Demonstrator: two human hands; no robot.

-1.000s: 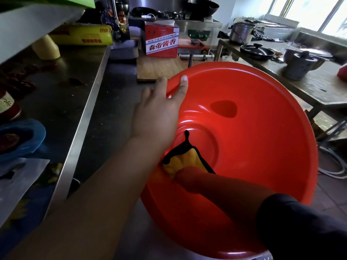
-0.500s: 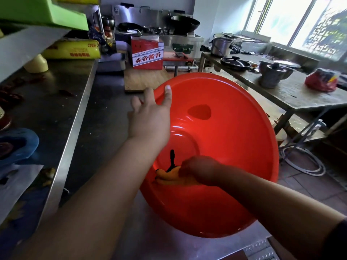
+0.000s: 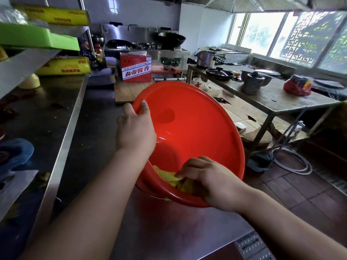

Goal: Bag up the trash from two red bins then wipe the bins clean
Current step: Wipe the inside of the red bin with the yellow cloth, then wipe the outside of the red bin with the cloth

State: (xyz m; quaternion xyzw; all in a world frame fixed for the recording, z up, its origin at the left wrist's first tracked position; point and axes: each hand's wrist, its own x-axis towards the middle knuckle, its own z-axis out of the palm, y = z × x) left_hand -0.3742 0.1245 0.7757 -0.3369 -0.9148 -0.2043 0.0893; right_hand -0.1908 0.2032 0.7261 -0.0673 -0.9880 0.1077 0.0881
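We stand at a steel counter in a working kitchen, with a raised steel ledge along the left and windows on the right wall. On the far left a blue bowl sits on the ledge, a yellow wrap box further back, a green box on the shelf above. Behind, a red carton stands on a wooden board, woks on the stove beyond.

Our left hand grips the far-left rim of the red bin, thumb inside and fingers curled over the edge; the bin rests tilted on the counter, its mouth toward us. Our right hand presses a yellow cloth against the near inner wall, fingers closed on it.

To the right, a second counter carries a lidded pan, a steel pot and a red bag; a white hose coils on the tiled floor.
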